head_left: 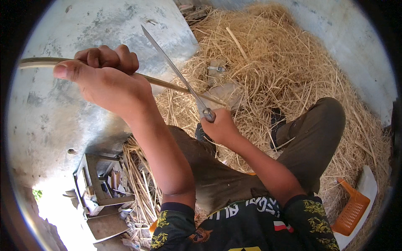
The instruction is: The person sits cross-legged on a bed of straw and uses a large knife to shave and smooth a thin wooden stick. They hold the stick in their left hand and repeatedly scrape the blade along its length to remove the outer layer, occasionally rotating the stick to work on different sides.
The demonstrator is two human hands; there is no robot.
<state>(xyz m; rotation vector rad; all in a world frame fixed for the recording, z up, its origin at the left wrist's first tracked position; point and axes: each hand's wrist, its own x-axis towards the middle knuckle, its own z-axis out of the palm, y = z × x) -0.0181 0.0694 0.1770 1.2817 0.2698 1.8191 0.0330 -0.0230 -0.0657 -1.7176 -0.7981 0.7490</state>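
My left hand (109,81), raised at the upper left, is closed round a long thin strip (165,84) that looks like split bamboo. One end of it reaches left toward the wall; the other slopes down to the right, past the knife. In my right hand (222,127), the fist is wrapped round the handle of a long knife (169,63). Its narrow blade points up and to the left and crosses the strip in this view. Whether blade and strip touch, I cannot tell. The handle is mostly hidden by my fingers.
A heap of pale curly shavings (289,58) spreads ahead and right, against the wall (335,25). My bent legs (314,138) lie below my hands. At lower left are a wooden stool-like frame (98,188) and a pile of strips (140,184). An orange perforated basket (352,211) lies lower right.
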